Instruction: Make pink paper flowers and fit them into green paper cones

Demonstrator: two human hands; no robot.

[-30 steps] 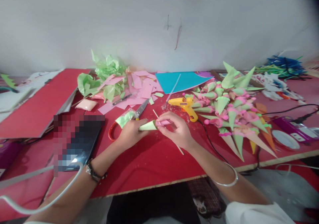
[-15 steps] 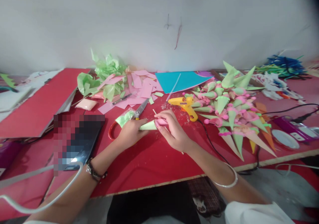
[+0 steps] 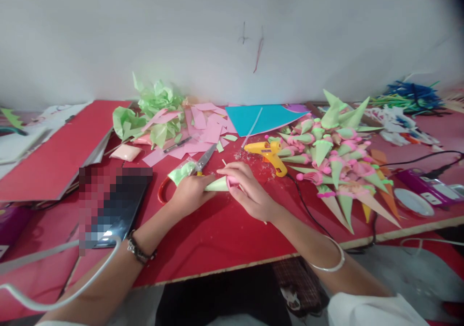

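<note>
My left hand [image 3: 192,195] is closed round a pale green paper cone [image 3: 217,185] above the red table. At the cone's wide end, pink paper [image 3: 231,182] shows between the thumb and fingers of my right hand [image 3: 250,193], which pinch it. A thin pale stick [image 3: 224,163] pokes out past my right fingers, and its other end shows below the wrist; whether the palm grips it is hidden. Beside my left hand lie orange-handled scissors [image 3: 206,158] and a small plastic bag of light green material [image 3: 182,172].
A yellow glue gun [image 3: 270,154] with a black cord lies before a heap of finished green-and-pink paper cones [image 3: 337,157]. Pink paper pieces [image 3: 210,128], crumpled green paper [image 3: 159,99] and a blue sheet [image 3: 261,118] lie at the back. A phone [image 3: 125,203] rests left.
My right fingers have shifted slightly left over the cone's pink end and stretched out more. The left hand keeps its hold, nearly still.
</note>
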